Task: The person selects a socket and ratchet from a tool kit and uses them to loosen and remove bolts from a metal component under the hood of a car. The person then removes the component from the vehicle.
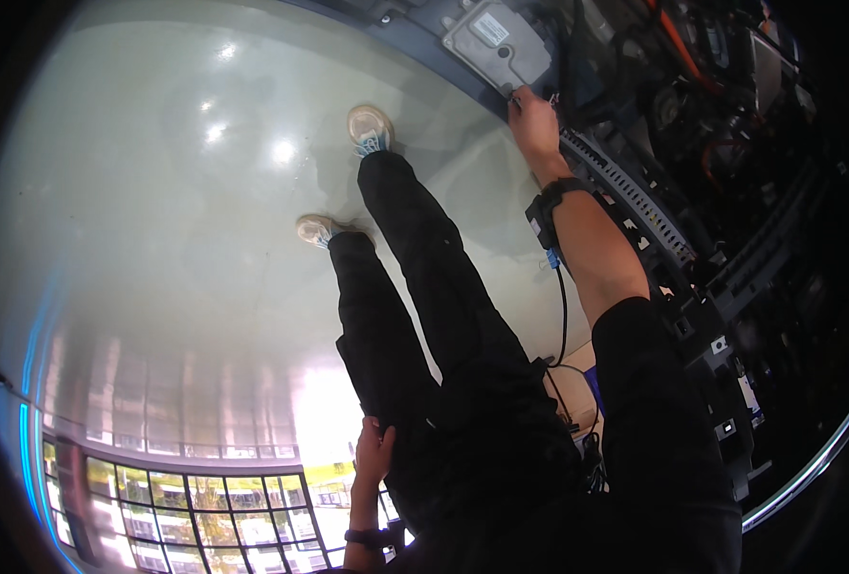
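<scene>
My right hand [536,129] reaches far forward, its fingers closed in a pinch at the near corner of a flat grey metal control unit [501,46] with a white label. What the fingers grip, if anything, is too small to make out. Past them, a dark harness [592,72] runs beside the unit. My left hand [374,450] is low at my side against my black trouser leg. Its thumb stands apart from the loosely bent fingers, and nothing shows in it.
Along the right lies an open vehicle bay with orange cables [678,43] and a perforated dark rail [635,187]. Below my right wrist, a small black box with a blue plug [551,258] trails a black cable [565,316]. The glossy pale floor [204,210] spreads left, toward gridded windows [195,512].
</scene>
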The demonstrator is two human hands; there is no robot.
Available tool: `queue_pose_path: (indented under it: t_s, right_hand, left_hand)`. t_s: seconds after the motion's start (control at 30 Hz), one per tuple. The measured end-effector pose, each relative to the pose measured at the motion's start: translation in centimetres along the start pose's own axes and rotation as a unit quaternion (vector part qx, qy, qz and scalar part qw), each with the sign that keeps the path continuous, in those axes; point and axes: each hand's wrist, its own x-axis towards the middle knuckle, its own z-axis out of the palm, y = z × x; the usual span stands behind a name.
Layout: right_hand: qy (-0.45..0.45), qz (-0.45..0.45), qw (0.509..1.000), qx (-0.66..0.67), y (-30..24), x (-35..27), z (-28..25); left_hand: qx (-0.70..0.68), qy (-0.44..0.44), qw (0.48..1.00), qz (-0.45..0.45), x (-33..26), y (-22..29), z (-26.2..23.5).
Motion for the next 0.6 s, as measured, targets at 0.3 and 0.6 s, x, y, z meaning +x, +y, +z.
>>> queue_pose_path:
  t_s: [0.3, 0.6]
  right_hand:
    - [0.005, 0.015, 1.0, -0.024, -0.6, -0.1, -0.4]
    - [-0.078, -0.11, 0.982, -0.13, 1.3, 1.3, -1.6]
  left_hand:
    - [-0.011, 0.011, 1.0, -0.002, -0.3, 0.9, 0.7]
    - [-0.033, 0.025, 0.999, 0.03, 0.5, 0.3, 1.9]
